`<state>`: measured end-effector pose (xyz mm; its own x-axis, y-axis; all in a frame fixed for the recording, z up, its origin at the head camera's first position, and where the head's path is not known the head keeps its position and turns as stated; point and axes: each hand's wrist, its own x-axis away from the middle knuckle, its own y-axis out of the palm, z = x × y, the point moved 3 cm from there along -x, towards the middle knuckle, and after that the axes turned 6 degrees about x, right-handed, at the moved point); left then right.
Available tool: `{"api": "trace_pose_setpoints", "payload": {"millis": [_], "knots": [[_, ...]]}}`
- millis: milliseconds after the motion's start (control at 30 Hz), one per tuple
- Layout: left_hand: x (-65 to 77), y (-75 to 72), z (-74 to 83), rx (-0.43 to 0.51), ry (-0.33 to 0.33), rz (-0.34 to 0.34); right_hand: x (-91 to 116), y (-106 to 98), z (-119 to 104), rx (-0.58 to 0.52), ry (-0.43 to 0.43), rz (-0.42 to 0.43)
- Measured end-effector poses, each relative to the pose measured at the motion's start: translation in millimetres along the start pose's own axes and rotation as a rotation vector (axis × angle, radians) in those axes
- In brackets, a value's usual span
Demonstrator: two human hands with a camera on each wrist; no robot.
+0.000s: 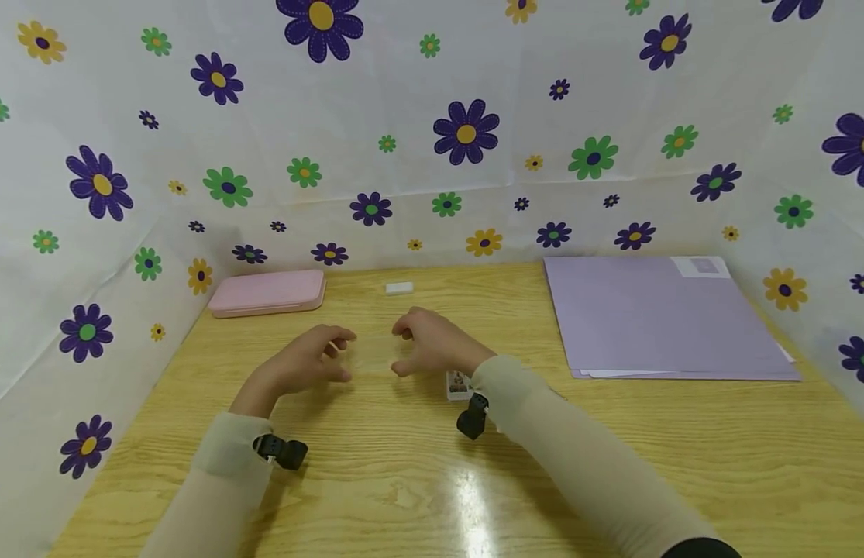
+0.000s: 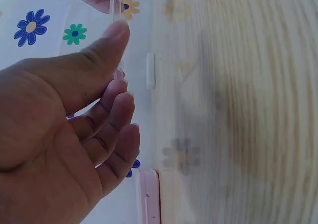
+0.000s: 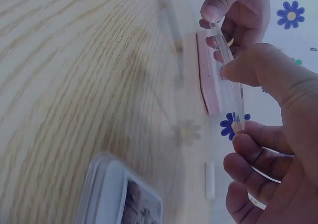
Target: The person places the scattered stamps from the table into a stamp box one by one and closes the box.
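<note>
A thin, transparent flat piece of plastic (image 3: 238, 102) is held above the table between both hands. The left hand (image 1: 309, 360) pinches one end between thumb and fingers; in the left wrist view its thumb (image 2: 117, 33) lies against the edge. At the opposite end the right hand (image 1: 435, 345) grips it the same way, thumb on one side and fingers on the other. Below the right wrist lies a small white case (image 1: 458, 385) with a dark picture on top, partly covered by the sleeve. The right wrist view shows the case's rounded corner (image 3: 102, 169).
A pink pencil case (image 1: 267, 293) lies at the back left. A small white block (image 1: 400, 287) rests near the back wall. Purple folders or sheets (image 1: 655, 318) with white paper beneath are stacked at the right. Flower-patterned cloth (image 1: 404, 178) stands around the wooden table.
</note>
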<state>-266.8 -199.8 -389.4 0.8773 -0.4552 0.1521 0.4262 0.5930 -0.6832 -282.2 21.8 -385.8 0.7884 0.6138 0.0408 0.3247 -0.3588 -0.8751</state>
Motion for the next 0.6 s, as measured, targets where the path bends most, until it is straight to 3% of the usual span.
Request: {"api": "trace_pose_setpoints", "payload": {"millis": [200, 600], "knots": [[5.5, 5.3, 11.7, -0.029, 0.119, 0.017, 20, -10, 5, -0.024, -0.015, 0.028], [6.1, 22.1, 45.7, -0.021, 0.191, 0.035, 60, -30, 17, -0.056, -0.017, 0.077]]}}
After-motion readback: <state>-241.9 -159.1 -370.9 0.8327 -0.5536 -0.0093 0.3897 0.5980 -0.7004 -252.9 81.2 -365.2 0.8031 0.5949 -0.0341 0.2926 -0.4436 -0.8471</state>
